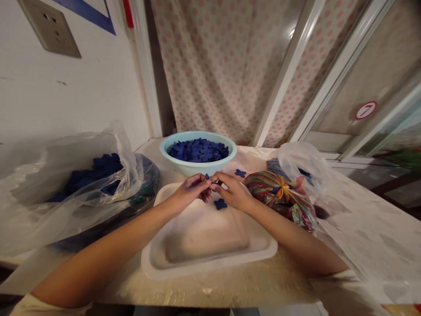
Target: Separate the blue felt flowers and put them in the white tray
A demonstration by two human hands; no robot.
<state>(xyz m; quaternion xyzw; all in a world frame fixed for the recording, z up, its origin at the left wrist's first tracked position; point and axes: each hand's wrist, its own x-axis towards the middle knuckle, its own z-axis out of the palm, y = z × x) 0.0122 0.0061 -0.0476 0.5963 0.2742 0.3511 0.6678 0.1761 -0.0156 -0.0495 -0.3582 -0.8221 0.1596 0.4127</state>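
My left hand (194,189) and my right hand (229,188) meet above the far part of a white tray (210,274). Between their pinched fingertips sits a small dark blue piece (207,176), mostly covered by the fingers. One blue flower-shaped piece (220,204) lies in the tray just below my right hand. Another blue flower piece (240,173) rests on the table beyond that hand. Right behind my hands stands a light blue basin (198,168), heaped with blue flower-shaped pieces (199,150).
On the left, a clear plastic bag (128,175) holds many blue pieces (95,173). A colourful tied bag (279,191) sits right of the tray, with another clear bag (304,162) behind it. A dotted curtain (217,66) hangs behind the table (371,224).
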